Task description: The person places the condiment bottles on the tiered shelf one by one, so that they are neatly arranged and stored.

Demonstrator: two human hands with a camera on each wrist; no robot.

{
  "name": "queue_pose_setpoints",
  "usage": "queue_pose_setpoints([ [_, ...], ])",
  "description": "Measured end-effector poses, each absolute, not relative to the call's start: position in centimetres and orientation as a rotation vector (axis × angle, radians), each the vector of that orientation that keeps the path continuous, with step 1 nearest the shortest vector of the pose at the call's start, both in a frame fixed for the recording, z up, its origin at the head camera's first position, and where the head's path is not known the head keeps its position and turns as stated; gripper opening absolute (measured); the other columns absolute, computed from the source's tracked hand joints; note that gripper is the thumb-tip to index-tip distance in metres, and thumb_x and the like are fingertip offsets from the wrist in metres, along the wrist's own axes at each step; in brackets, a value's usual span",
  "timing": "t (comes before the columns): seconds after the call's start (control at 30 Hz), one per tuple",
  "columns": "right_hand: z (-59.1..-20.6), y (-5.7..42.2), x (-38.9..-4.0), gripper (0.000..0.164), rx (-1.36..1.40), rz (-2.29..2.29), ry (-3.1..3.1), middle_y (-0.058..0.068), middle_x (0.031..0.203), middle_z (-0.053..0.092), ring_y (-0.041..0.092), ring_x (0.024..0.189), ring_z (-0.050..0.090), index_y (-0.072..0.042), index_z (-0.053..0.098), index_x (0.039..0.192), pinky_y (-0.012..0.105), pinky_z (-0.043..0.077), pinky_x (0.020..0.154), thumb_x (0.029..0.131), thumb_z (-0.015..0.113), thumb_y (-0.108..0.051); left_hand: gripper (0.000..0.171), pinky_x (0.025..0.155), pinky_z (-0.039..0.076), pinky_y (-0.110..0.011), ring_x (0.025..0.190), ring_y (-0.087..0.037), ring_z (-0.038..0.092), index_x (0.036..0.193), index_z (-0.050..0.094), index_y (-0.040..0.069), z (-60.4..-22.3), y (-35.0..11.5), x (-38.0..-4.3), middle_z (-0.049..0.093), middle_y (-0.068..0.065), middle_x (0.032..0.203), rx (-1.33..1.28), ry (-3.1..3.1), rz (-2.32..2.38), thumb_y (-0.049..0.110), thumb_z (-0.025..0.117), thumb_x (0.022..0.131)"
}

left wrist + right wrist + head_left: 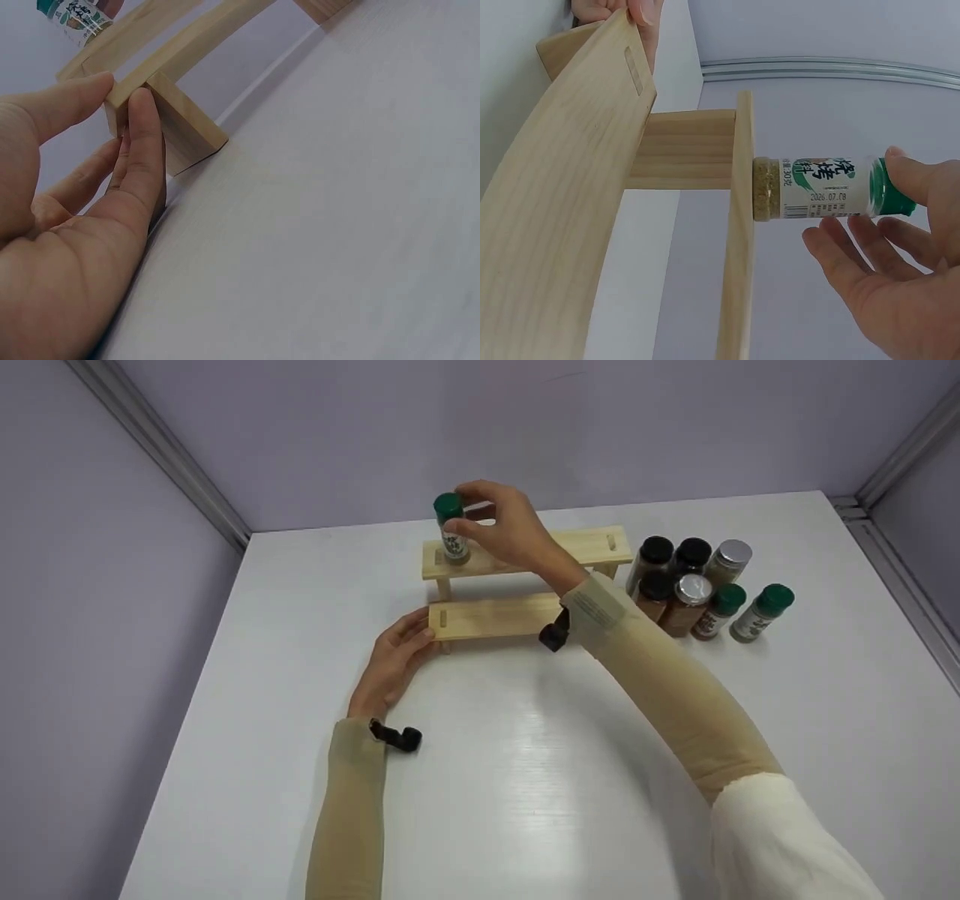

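A two-tier wooden rack [495,619] stands toward the back of the white table. My left hand [390,664] pinches the left end of its lower board, thumb on the edge and fingers beneath beside the leg [187,124]. On the left end of the upper board [742,225] stands a green-capped spice bottle [454,545], upright, its base against the wood. My right hand [514,529] holds this bottle, with the thumb on the green cap [889,191] and fingertips along the opposite side. Tan seasoning shows through the bottle's clear lower part.
Right of the rack stand several spice bottles: black-capped ones [655,551], silver-capped ones [692,591] and two green-capped ones [761,615]. Pale walls [525,435] enclose the table at the back and sides. The right forearm crosses in front of the rack's right part.
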State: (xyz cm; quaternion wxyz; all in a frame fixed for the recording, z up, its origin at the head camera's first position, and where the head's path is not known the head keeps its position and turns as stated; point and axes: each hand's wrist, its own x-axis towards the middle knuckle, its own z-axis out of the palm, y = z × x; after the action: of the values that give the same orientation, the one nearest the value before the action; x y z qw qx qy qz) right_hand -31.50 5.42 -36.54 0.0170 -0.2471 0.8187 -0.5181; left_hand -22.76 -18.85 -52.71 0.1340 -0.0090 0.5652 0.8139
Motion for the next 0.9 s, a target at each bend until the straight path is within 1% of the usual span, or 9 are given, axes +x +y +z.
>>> queue_pose_setpoints([
  [0.1, -35.9, 6.1, -31.2, 0.057, -0.761, -1.603, 2.553, 0.009, 0.143, 0.065, 0.022, 0.128, 0.068, -0.007, 0.056, 0.153, 0.031, 0.057, 0.108, 0.103, 0.075, -0.027, 0.055, 0.108, 0.057, -0.030, 0.136, -0.026, 0.058, 0.159, 0.046, 0.003, -52.7, -18.9, -22.8, 0.051, -0.018, 0.155, -0.034, 1.636, 2.367, 0.005, 0.064, 0.107],
  [0.3, -34.3, 8.0, -30.1, 0.054, -0.819, -1.572, 2.591, 0.011, 0.148, 0.062, 0.024, 0.134, 0.065, -0.008, 0.057, 0.152, 0.036, 0.055, 0.112, 0.104, 0.074, -0.026, 0.055, 0.107, 0.058, -0.031, 0.133, -0.025, 0.059, 0.159, 0.045, 0.001, -52.8, -19.1, -23.0, 0.050, -0.019, 0.155, 0.010, 1.659, 2.371, 0.004, 0.063, 0.108],
  [0.47, -33.1, 10.5, -28.6, 0.051, -0.841, -1.548, 2.606, 0.008, 0.149, 0.061, 0.023, 0.136, 0.063, -0.009, 0.058, 0.150, 0.035, 0.054, 0.114, 0.105, 0.072, -0.027, 0.055, 0.106, 0.058, -0.031, 0.132, -0.023, 0.061, 0.159, 0.045, 0.001, -52.7, -19.1, -23.0, 0.050, -0.019, 0.156, 0.002, 1.634, 2.394, 0.002, 0.063, 0.107],
  [0.6, -32.3, 13.0, -27.2, 0.046, -0.879, -1.555, 2.636, 0.009, 0.147, 0.062, 0.024, 0.135, 0.063, -0.008, 0.060, 0.147, 0.036, 0.053, 0.115, 0.106, 0.071, -0.024, 0.055, 0.107, 0.057, -0.029, 0.134, -0.022, 0.059, 0.160, 0.044, 0.001, -52.6, -19.1, -23.1, 0.049, -0.019, 0.158, -0.002, 1.656, 2.381, 0.002, 0.062, 0.108],
  [0.73, -31.9, 15.6, -25.9, 0.041, -0.922, -1.584, 2.679, 0.013, 0.143, 0.064, 0.029, 0.132, 0.065, -0.003, 0.063, 0.143, 0.035, 0.053, 0.114, 0.106, 0.071, -0.019, 0.054, 0.109, 0.055, -0.029, 0.137, -0.022, 0.057, 0.160, 0.044, 0.001, -52.6, -19.2, -23.1, 0.049, -0.018, 0.158, 0.005, 1.679, 2.360, 0.002, 0.060, 0.109],
  [0.9, -31.2, 18.8, -24.3, 0.038, -0.921, -1.547, 2.768, 0.011, 0.140, 0.067, 0.028, 0.128, 0.066, -0.003, 0.064, 0.142, 0.035, 0.053, 0.113, 0.106, 0.070, -0.015, 0.056, 0.110, 0.055, -0.029, 0.138, -0.024, 0.055, 0.160, 0.042, 0.001, -52.5, -19.3, -23.0, 0.049, -0.018, 0.158, -0.005, 1.653, 2.369, 0.003, 0.062, 0.108],
])
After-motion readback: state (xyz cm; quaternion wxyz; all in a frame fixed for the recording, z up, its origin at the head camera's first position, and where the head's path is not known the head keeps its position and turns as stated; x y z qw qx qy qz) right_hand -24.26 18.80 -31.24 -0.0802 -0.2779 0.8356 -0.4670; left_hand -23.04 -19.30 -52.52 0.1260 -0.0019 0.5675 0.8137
